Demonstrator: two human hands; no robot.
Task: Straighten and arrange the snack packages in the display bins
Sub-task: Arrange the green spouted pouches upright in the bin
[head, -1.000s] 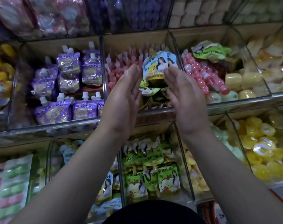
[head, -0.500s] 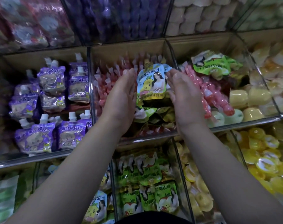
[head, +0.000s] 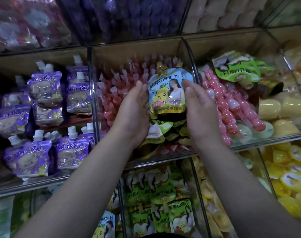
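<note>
Blue-yellow pouch (head: 166, 95) apparently pressed between left hand (head: 133, 110), right hand (head: 202, 109).

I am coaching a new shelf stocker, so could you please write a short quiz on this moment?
1. True or false: the left hand and right hand press the pear pouch between them, spout up.
2. Which fills the bin left of it? A purple pouches; B yellow cups; C white blocks.
3. What colour is the upside-down pouch in the bin to the right?
Key: 1 true; 2 A; 3 green.
</note>
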